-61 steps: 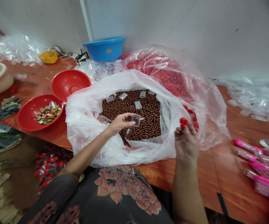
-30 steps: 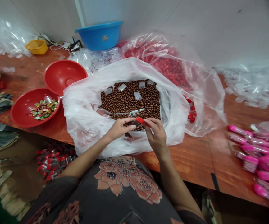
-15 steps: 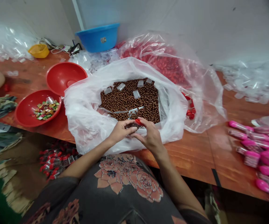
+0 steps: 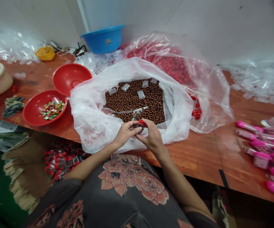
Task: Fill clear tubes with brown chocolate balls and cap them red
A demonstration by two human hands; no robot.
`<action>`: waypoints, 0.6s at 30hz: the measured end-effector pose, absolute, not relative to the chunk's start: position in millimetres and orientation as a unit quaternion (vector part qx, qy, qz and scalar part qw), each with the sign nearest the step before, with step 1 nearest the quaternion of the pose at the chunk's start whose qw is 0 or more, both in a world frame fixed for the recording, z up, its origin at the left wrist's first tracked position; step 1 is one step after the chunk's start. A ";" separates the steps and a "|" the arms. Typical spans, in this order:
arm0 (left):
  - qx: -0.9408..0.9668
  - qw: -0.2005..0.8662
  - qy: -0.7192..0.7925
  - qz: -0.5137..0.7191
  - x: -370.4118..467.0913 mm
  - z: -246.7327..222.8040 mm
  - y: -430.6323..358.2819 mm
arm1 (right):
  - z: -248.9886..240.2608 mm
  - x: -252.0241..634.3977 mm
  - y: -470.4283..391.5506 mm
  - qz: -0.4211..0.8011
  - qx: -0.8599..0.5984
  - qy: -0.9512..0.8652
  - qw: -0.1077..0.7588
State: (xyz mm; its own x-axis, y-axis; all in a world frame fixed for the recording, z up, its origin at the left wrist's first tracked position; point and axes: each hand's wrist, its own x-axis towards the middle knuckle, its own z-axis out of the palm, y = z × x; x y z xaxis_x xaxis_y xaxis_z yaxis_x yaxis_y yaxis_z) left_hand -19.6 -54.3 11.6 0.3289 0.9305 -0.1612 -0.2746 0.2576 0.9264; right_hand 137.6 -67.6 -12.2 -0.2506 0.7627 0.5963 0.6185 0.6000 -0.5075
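Between my two hands is a small clear container with a red cap, its body mostly covered by fingers. My left hand closes round the body, while my right hand grips at the cap. Just beyond them a white plastic bag lies open, full of round brown balls that look like chocolate. Several small clear containers, one of them a clear container, rest on the balls. A strip of clear plastic lies across the near part of them.
Red bowls stand at left, the nearer red bowl holding wrapped candies. Behind are a blue basin and a bag of red caps. Pink-capped tubes lie at right. Filled red-capped containers sit below the table edge.
The view has shifted slightly, so the scene sits a little further right. Both hands stay together on the red-capped container, with only small finger movement.
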 end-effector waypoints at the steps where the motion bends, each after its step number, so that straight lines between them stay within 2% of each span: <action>1: 0.412 0.700 0.384 0.440 -16.8 9.7 -55.6 | -12.8 137.2 -68.2 0.077 -0.439 -0.788 0.424; 10: 0.365 0.676 0.441 0.464 -6.3 -5.2 -71.6 | -12.4 126.2 -81.4 0.062 -0.447 -0.804 0.387; 13: 0.348 0.698 0.416 0.468 -13.5 4.8 -75.3 | -9.2 123.8 -86.5 0.159 -0.440 -0.787 0.402; 18: 0.332 0.731 0.378 0.461 -27.5 23.3 -78.4 | -8.2 121.7 -88.1 0.410 -0.472 -0.561 0.543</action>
State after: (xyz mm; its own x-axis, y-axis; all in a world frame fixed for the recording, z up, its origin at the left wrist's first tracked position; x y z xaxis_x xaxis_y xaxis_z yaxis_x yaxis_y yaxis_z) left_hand -27.5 -78.4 23.3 0.2895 0.9250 -0.2461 -0.4240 0.3544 0.8334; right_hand 121.7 -88.1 -8.2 0.0350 0.9745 0.2218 0.0843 0.2182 -0.9722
